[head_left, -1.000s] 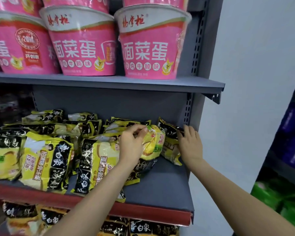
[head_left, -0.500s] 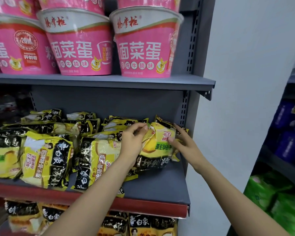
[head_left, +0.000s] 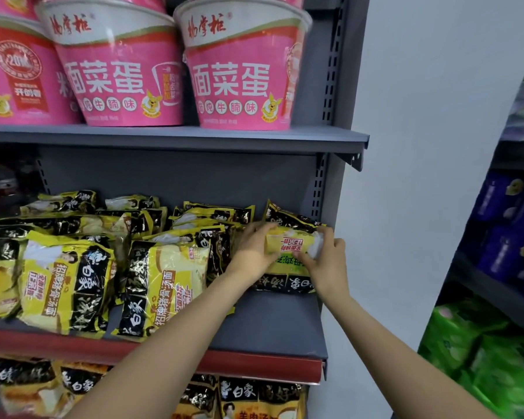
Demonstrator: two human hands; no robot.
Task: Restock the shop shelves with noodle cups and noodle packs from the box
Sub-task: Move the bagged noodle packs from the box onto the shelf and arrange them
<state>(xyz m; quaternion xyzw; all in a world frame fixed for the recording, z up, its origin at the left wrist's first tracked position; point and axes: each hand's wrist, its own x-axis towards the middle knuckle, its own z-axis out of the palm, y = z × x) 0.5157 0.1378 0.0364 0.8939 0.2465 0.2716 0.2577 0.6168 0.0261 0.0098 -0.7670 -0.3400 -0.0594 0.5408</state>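
A yellow and black noodle pack stands at the right end of the middle grey shelf. My left hand grips its left side and my right hand grips its right side. Behind it leans another pack against the shelf's back wall. Several more yellow noodle packs fill the shelf to the left. Large pink noodle cups stand in a row on the shelf above. The box is out of view.
The shelf's right upright stands close beside my right hand, with a white wall past it. Bare shelf lies in front of the held pack. More packs sit on the shelf below. Green and purple goods line a rack at right.
My right hand came off the pack at the back right and closed on the right side of the pack that my left hand holds. That pack shifted rightward toward the shelf's end.
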